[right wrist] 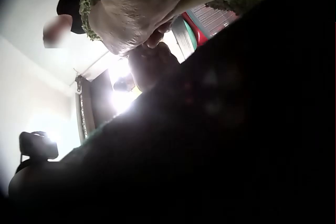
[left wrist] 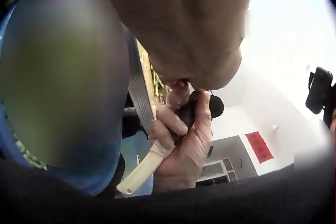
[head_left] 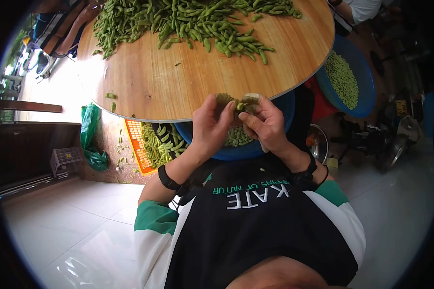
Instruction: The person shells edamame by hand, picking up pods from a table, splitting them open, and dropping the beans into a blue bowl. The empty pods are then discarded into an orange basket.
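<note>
Both hands meet at the table's near edge in the head view, over a blue basin (head_left: 231, 155) of shelled green beans (head_left: 238, 138). My left hand (head_left: 210, 125) pinches a green pod (head_left: 240, 106) between thumb and fingers. From the other side, my right hand (head_left: 267, 124) has its thumb and fingertips at the same pod. In the left wrist view, my right hand's fingers curl round a tool with a cream handle (left wrist: 140, 174), a hole at its end; its working end is hidden. Dark coverings show on the left fingertips.
A heap of green pods (head_left: 178, 21) lies across the far side of the round wooden table (head_left: 188, 82). At right, another blue basin (head_left: 366, 98) holds shelled beans. An orange basket (head_left: 136, 144) with pods stands below left, beside a green bag (head_left: 92, 139). Another person's sleeve (head_left: 364, 9) shows far right.
</note>
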Tool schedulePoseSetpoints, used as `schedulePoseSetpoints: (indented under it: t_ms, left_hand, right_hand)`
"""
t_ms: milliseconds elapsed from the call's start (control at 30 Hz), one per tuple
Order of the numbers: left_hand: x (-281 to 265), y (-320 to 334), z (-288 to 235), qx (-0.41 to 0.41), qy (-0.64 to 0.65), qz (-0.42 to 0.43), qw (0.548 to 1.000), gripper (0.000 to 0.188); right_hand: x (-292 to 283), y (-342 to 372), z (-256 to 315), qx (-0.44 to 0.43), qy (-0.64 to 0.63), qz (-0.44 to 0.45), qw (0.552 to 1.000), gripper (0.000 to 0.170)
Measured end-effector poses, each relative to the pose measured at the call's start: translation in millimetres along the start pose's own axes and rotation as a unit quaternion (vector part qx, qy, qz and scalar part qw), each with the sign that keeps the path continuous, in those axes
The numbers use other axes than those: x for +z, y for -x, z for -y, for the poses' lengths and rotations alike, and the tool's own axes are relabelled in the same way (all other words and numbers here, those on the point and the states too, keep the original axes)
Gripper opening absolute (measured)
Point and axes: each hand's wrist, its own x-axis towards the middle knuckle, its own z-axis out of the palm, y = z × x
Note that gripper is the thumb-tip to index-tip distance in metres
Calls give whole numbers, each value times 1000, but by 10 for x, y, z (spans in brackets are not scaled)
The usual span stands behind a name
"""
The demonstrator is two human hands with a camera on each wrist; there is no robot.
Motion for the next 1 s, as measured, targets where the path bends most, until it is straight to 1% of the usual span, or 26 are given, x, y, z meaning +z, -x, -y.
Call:
schedulePoseSetpoints:
  t_ms: [33, 67, 100, 133, 167, 200, 233, 267, 300, 333, 367, 400, 433, 467, 500, 533, 567, 600, 667, 733, 800, 833, 900, 933, 967, 1000]
  left_hand:
    - [4, 6, -72, -56, 58, -2, 997, 10]
    - [1, -5, -122, -111, 115, -4, 987, 9]
    - [-24, -34, -139, -110, 117, -4, 987, 9]
    - [-62, -67, -147, -164, 181, 11, 970, 7]
    - [-81, -81, -148, -219, 244, 24, 944, 6]
    - [-78, -91, -149, -229, 245, 4, 942, 5]
    - [-78, -98, -149, -226, 244, 3, 943, 5]
    - [-78, -70, -138, -175, 172, 2, 969, 6]
    - [-67, -44, -115, -125, 99, 3, 987, 6]
    - [-33, -23, -59, -129, 99, 3, 987, 6]
    - [14, -5, 14, -80, 82, -20, 993, 10]
    - [45, -5, 13, -29, 64, -44, 997, 14]
    - [38, -3, -16, -31, 63, -43, 997, 14]
    - [15, -4, -68, -59, 96, -20, 993, 17]
    - [-6, -4, -104, -88, 130, 2, 988, 21]
    - [-39, 4, -76, -91, 130, 1, 987, 21]
    - [-78, 3, -29, -38, 62, 40, 997, 22]
    - [-103, 6, 0, 15, -6, 80, 997, 24]
    - [-110, 19, 7, 13, -16, 79, 997, 22]
    - [-137, 11, 19, 12, -27, 77, 997, 21]
    - [-182, -8, 28, 31, -54, 126, 990, 21]
    - [-181, -12, 9, 28, -54, 126, 990, 21]
    - [-168, -9, -50, 150, -126, 137, 971, 21]
    - [-161, 7, -38, 147, -125, 138, 972, 21]
    - [-152, 19, -23, 183, -142, 131, 964, 22]
    - [-145, 29, -10, 219, -158, 123, 955, 22]
  right_hand:
    - [10, -3, -12, -2, 2, -2, 1000, 38]
    - [19, -4, -34, -73, 92, 6, 993, 37]
    - [18, -4, -41, -143, 180, 15, 973, 35]
    - [-21, 21, 52, -46, 140, 2, 989, 35]
    - [-41, 30, 55, -44, 141, 4, 989, 35]
    - [-54, 21, 57, -79, 149, 0, 986, 32]
    - [-69, -20, 66, -116, 157, -3, 981, 30]
    - [-75, -35, 57, -132, 167, -2, 977, 24]
    - [-70, -55, 55, -130, 165, -3, 978, 24]
    - [-60, -75, 57, -93, 148, -7, 985, 19]
    - [-59, -93, 61, -57, 131, -11, 990, 16]
    - [-61, -114, 63, -56, 130, -12, 990, 16]
    - [-60, -135, 62, -20, 60, -14, 998, 14]
    - [-60, -153, 60, 16, -10, -16, 1000, 13]
    - [-74, -160, 62, 18, -11, -16, 1000, 13]
    - [-95, -157, 65, 38, -33, 1, 999, 11]
    - [-110, -157, 67, 57, -56, 18, 997, 9]
    - [-115, -161, 72, 60, -57, 16, 996, 9]
    - [-130, -170, 83, 98, -105, 26, 989, 9]
    - [-168, -169, 80, 118, -127, 34, 984, 9]
    - [-195, -159, 74, 140, -150, 43, 978, 10]
    - [-203, -150, 74, 155, -169, 50, 972, 10]
    - [-225, -112, 54, 174, -189, 53, 965, 11]
    - [-238, -93, 37, 189, -214, 67, 956, 10]
    - [-249, -83, 22, 203, -238, 82, 946, 10]
    - [-255, -76, 4, 204, -238, 81, 946, 10]
